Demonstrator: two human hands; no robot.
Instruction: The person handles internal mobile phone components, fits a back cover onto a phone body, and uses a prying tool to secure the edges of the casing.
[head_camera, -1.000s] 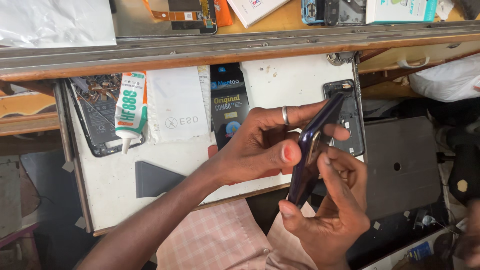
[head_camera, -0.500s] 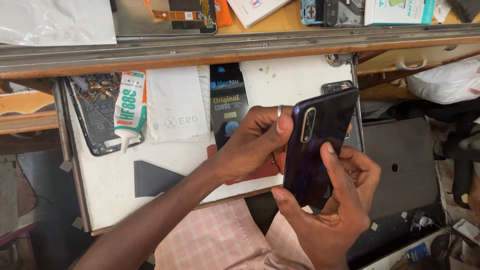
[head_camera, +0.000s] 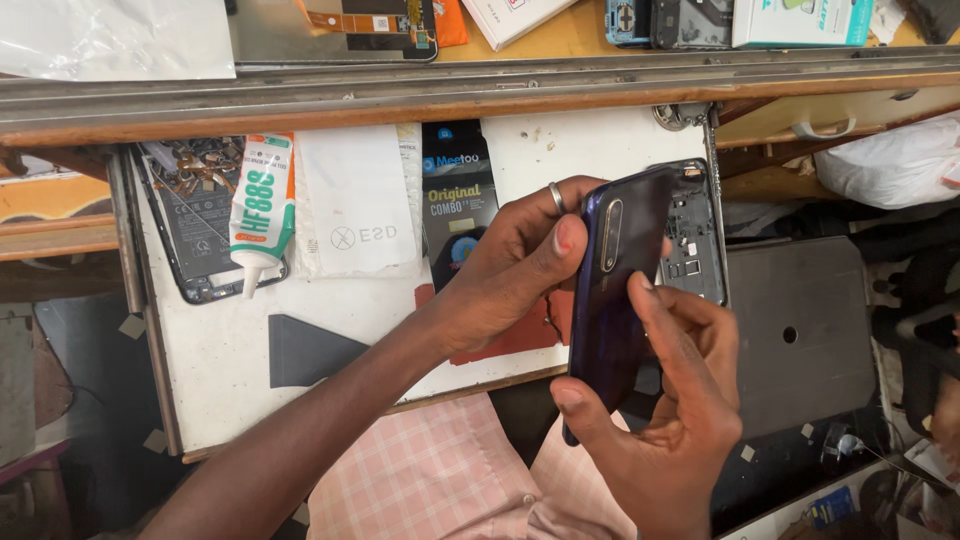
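Above the white tray (head_camera: 330, 370), left hand (head_camera: 510, 270) and right hand (head_camera: 670, 420) both grasping a dark phone (head_camera: 620, 290), rear side up

Lower edge of dark phone back (head_camera: 615, 300) hidden behind right hand (head_camera: 665, 420). Red patch (head_camera: 520, 335) mostly covered by left hand (head_camera: 510, 270). Above both hands, boxes (head_camera: 800, 20) cut off by top edge. Phone's front side unseen.

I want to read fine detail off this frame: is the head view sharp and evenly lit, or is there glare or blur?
Head view: sharp, soft even light; faint sheen on the dark phone held by the left hand and right hand; dim lower corners.
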